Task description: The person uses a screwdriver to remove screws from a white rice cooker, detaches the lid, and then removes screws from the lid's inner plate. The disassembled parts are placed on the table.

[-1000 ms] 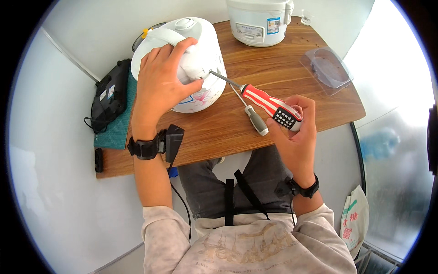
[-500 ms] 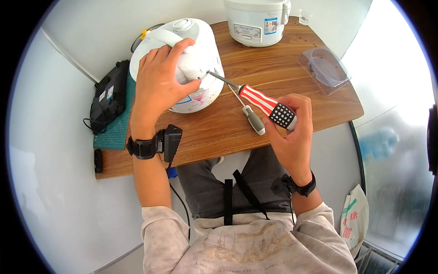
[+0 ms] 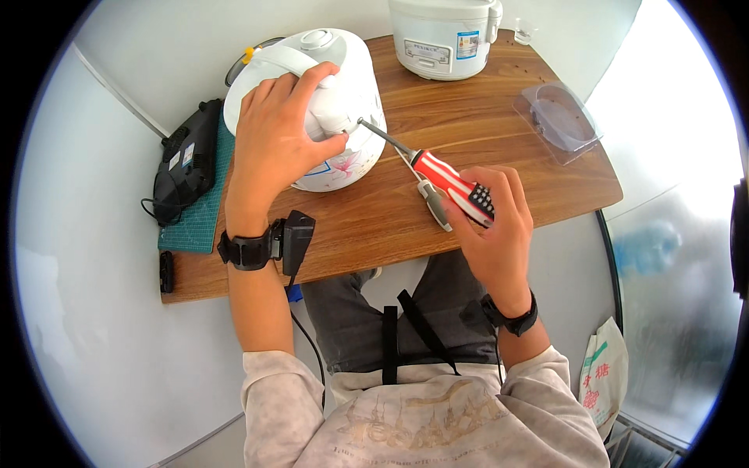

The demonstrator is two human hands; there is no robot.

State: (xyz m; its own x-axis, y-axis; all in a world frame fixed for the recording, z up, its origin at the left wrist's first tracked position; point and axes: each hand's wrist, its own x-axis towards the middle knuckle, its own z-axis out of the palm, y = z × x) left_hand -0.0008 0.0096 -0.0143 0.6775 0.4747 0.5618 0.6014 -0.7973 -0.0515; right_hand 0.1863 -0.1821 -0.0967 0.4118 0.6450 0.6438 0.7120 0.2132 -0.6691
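Screwdriver [image 3: 445, 178] with a red-striped handle sits clenched in the right hand [image 3: 493, 234], its metal tip touching the side of the white rice cooker [image 3: 343, 117] near the left end of the wooden table [image 3: 468, 125]. Spread over the cooker's top, the left hand [image 3: 277, 144] grips it with curled fingers. A second, grey-handled tool [image 3: 434, 207] lies on the wood just under the screwdriver. Farther back stand another white cooker [image 3: 445, 35] and a clear plastic tray [image 3: 558, 121]; a black device [image 3: 186, 160] rests on a green mat [image 3: 199, 222] at the left.

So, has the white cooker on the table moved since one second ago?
No. The white cooker sits at the same spot beside the green mat, with the left hand on it and the screwdriver tip against it.
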